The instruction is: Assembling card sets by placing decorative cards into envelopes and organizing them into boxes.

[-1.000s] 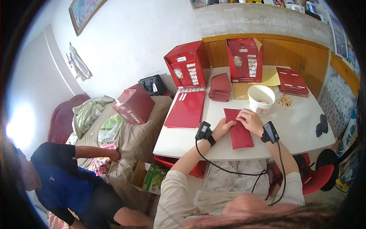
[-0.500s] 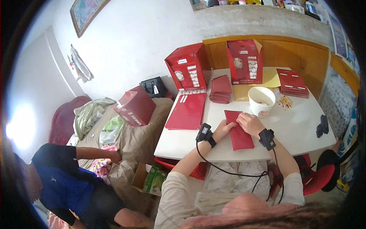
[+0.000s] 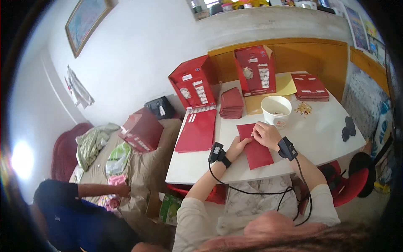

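Note:
A narrow red paper packet lies at a slant on the white table in front of me. My left hand grips its left edge, with the thumb resting on top. Over the packet's upper part, my right hand is bent into a pinch; whatever is between the fingertips is too small to make out. Just beyond that hand stands a white paper tub with a little something at its bottom. Small pale and reddish bits are heaped to the right of the tub.
Flat red sheets lie on the left, with smaller red packets behind. Two red display boxes stand at the back, and a red stack sits back right. A black object lies near the right edge. Another person bends over the bed.
The whole view has shifted a little. My right fingertips have drawn together into a tighter pinch over the packet, while my left hand keeps its edge. The other person has bent lower.

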Action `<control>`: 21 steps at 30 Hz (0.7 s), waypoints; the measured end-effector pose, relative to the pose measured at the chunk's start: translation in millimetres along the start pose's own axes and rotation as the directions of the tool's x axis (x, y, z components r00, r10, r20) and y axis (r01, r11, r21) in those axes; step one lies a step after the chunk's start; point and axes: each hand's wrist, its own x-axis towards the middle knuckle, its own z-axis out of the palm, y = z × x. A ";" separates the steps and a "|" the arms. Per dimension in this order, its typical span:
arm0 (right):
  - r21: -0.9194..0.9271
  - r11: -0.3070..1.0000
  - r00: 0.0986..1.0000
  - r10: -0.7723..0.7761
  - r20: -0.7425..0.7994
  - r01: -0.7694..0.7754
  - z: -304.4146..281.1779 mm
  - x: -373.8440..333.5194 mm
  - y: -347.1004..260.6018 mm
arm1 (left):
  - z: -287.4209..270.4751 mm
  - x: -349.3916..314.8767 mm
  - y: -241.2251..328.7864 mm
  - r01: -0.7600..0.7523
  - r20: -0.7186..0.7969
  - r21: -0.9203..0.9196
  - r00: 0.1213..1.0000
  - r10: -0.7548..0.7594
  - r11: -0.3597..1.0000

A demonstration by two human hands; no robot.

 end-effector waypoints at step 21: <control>-0.201 0.528 0.547 0.657 -0.519 -0.825 -57.4 -66.4 187.7 | 2.8 0.9 1.4 0.027 -0.038 -0.102 0.999 -0.031 0.994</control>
